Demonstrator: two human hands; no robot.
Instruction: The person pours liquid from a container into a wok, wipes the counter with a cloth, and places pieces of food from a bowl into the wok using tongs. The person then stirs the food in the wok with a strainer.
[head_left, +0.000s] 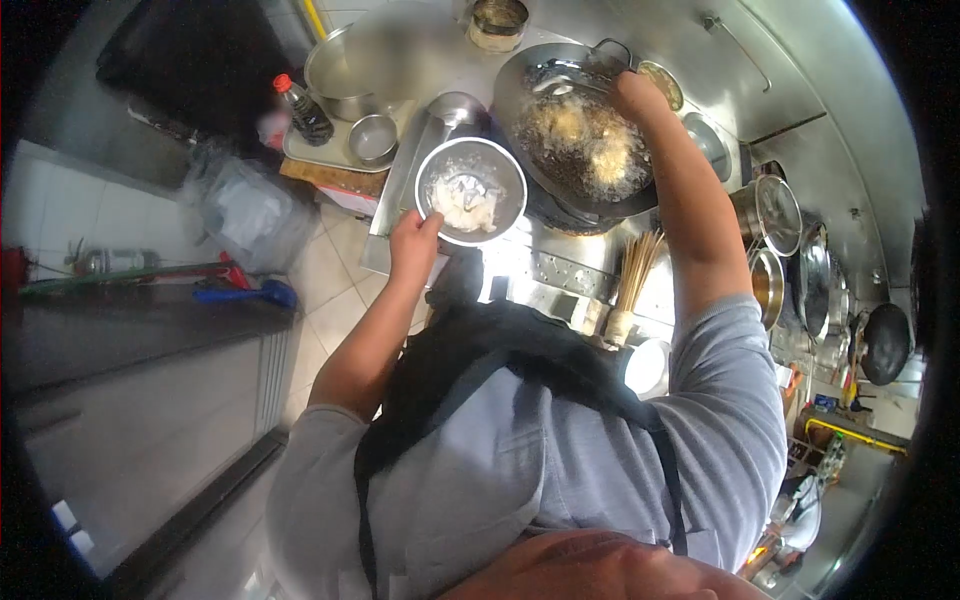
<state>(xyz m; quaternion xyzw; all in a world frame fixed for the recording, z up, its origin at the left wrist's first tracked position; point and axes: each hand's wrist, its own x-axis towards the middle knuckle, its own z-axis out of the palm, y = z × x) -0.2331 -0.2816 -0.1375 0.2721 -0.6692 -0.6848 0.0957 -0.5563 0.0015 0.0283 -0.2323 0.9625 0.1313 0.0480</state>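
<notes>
My left hand [415, 245] grips the near left rim of a metal bowl [518, 190] that has white floury or battered food [467, 200] in it. The bowl hangs just left of a large dark wok [520, 75]. In the wok, golden pieces [608, 160] fry in bubbling dark oil. My right hand [636, 95] is over the wok's far right side, fingers closed around the handle of a metal utensil [560, 85] whose head lies over the oil. The wok's loop handle [612, 45] rises just beyond that hand.
A red-capped bottle [308, 115], a small metal bowl [373, 140] and a large pot [330, 75] stand at the upper left. Wooden skewers [637, 265] stand upright in front of the wok. Pans [886, 343] hang at the right.
</notes>
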